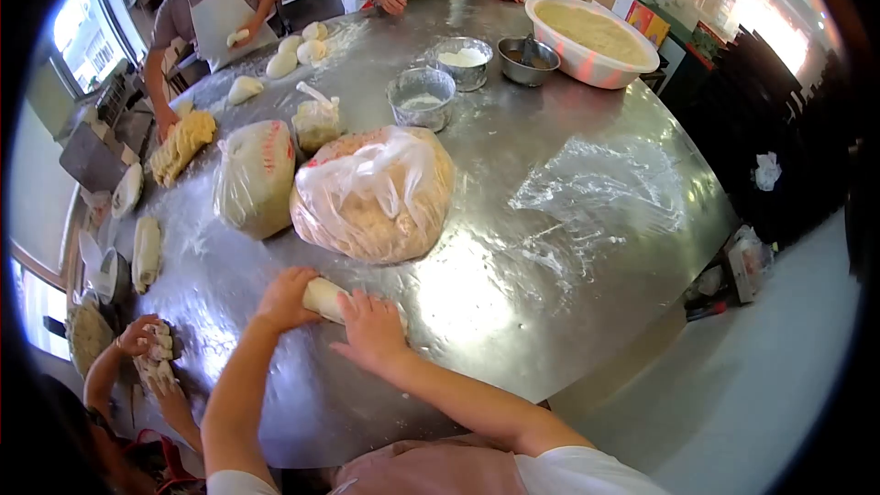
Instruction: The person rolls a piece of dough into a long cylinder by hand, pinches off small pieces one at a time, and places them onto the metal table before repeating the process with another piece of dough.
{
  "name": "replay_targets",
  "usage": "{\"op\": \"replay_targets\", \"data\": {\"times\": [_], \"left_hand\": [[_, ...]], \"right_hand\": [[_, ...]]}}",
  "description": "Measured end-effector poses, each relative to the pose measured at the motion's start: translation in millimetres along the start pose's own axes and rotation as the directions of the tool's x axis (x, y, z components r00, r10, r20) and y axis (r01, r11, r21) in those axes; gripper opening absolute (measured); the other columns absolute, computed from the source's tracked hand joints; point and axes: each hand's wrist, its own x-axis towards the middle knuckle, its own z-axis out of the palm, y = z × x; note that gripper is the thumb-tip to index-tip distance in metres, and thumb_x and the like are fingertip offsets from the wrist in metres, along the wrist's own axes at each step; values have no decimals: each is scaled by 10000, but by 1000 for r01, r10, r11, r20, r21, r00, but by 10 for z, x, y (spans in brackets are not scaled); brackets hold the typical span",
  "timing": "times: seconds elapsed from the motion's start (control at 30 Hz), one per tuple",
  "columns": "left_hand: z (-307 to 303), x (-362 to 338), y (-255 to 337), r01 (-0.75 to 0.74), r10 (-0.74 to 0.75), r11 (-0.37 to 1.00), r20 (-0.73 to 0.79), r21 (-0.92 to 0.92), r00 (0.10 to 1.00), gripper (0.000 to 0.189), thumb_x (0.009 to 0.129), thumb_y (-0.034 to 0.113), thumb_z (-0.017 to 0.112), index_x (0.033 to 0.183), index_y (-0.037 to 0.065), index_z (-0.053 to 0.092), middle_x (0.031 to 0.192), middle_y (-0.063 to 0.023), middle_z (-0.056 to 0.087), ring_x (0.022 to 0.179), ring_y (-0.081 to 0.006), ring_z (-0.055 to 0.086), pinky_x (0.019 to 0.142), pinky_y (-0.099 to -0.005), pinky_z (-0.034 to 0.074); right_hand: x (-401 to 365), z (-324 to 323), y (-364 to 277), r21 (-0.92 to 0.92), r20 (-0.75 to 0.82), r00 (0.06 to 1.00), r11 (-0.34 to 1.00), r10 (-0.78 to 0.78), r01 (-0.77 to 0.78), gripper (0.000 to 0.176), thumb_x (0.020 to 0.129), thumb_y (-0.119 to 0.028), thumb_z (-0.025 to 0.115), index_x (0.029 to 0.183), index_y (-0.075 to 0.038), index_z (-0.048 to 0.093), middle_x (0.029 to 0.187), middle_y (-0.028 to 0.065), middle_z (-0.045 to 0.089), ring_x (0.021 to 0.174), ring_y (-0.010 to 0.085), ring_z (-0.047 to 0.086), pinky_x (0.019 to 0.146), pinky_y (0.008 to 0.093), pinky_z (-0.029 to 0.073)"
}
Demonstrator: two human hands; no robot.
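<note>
So the pale dough roll (326, 299) is being handled near the front edge of the steel table (513, 312), with both hands placed on it. Its left end is covered by the left hand (290, 297), and whether that hand is actually clamped on it can't be told from this angle. The right part is pressed under the right hand (371, 323), whose fingers are held apart, laid over the roll rather than closed round it. Just beyond the roll, a big knotted plastic bag of crumbly stuff (371, 211) is seen (honestly, the table is hogged by that one), with a second filled bag (256, 181) set beside it and a smaller tied bag (317, 125) parked behind. Farther back, two floury tins (422, 101) (464, 64), a metal bowl (529, 61) and a large basin (591, 37) are lined up. Loose flour (600, 192) is smeared over the right side. At the far left, a yellowish dough piece (182, 147) is being touched by a co-worker (206, 9), and at lower left more dough (156, 357) is being worked by another person's hands (138, 335).
</note>
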Motion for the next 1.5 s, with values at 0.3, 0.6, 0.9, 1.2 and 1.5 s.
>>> {"op": "replay_targets", "data": {"times": [0.3,0.6,0.9,1.2,1.5], "left_hand": [[43,-739,770,252,-249,968,109,-13,962,432,704,419,837,986,126,692,975,-128,682,974,-356,664,811,-461,539],[330,-966,1408,185,-179,983,-213,8,961,736,695,506,829,1291,144,595,1268,-134,569,1148,-355,574,968,-482,454],[253,-816,1468,110,-110,994,-56,-1,992,881,752,537,782,1439,81,473,1367,-156,547,1228,-347,542,1029,-478,416],[458,-872,1395,136,-134,991,-145,5,980,537,773,460,771,1172,120,652,1040,-82,669,976,-314,666,766,-435,550],[150,-991,1176,182,-184,983,99,28,978,421,821,567,694,923,159,706,887,-116,682,862,-323,692,728,-456,556]], "right_hand": [[12,-486,617,55,398,867,951,-301,305,242,854,-293,685,1029,-150,599,827,108,601,788,329,668,631,466,522],[-627,-864,773,-133,208,911,912,-356,387,537,790,-442,749,1214,-136,626,1054,20,592,882,226,612,745,393,454],[-145,-761,742,115,237,933,961,-272,251,498,828,-440,734,1098,-27,661,1032,179,679,916,363,667,793,465,542],[-512,-423,488,-115,204,920,925,-334,361,561,802,-513,720,1179,-110,616,1016,70,632,896,282,654,756,395,516],[-320,-679,559,-54,309,834,867,-457,495,397,799,-466,733,1038,-170,623,740,61,557,642,255,636,528,406,504]]}}
